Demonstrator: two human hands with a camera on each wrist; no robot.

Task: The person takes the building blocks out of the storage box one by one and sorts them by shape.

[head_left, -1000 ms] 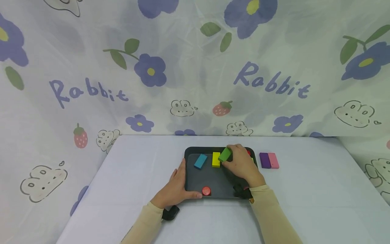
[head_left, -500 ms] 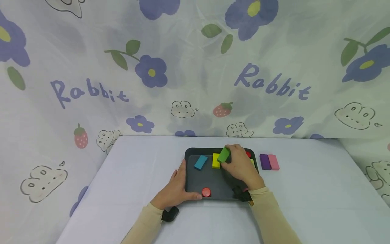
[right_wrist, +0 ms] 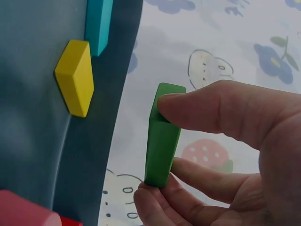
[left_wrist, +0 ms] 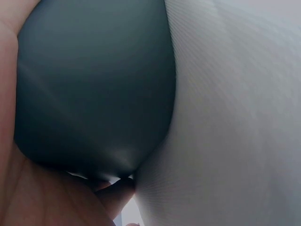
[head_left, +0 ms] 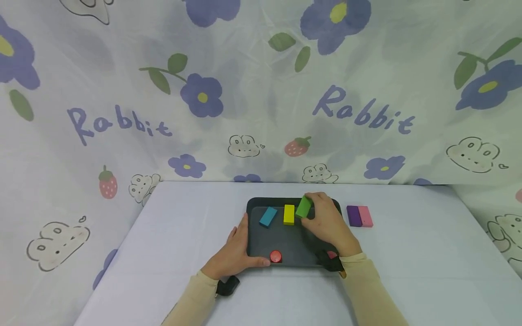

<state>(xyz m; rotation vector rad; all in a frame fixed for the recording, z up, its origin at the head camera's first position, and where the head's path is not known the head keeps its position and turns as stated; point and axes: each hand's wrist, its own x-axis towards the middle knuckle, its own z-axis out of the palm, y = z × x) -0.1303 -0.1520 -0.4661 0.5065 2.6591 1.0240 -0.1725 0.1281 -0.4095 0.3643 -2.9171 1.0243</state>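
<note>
One green block (head_left: pixel 303 207): in the air above the tray (head_left: pixel 293 242), toward the far edge and right of its middle; not set down, so this step appears unfinished.
Right hand (head_left: pixel 328 222): grasping the green block, thumb pressed to one side and fingers to the other.
Left hand (head_left: pixel 232 259): not clenched; fingers laid along the tray's left edge, thumb along its near edge, apparently steadying the near left corner.
Progress: judged to be midway, with blocks both inside the tray and outside it; whether the tray is being filled or cleared cannot be told.
Done or left: the two blocks on the bench (head_left: pixel 195 217) are either finished with or waiting, according to that direction; the pieces in the tray, the reverse.
Blue block (head_left: pixel 268 217): one, lying slantwise near the tray's far left corner.
Yellow block (head_left: pixel 288 214): one, near the middle of the far edge, roughly square to it.
Red round piece (head_left: pixel 275 256): one, at the near edge, left of middle, just beside the left thumb.
Purple block (head_left: pixel 354 216) and pink block (head_left: pixel 365 216): one each, side by side on the bench, just beyond the tray's right edge.
Pink-red piece (right_wrist: pixel 26 212) and red piece (right_wrist: pixel 69 221): one each, cut off by the frame in the right wrist view; shapes and exact places uncertain.
Blocks in full: five, one per colour.
Tray: one.
</note>
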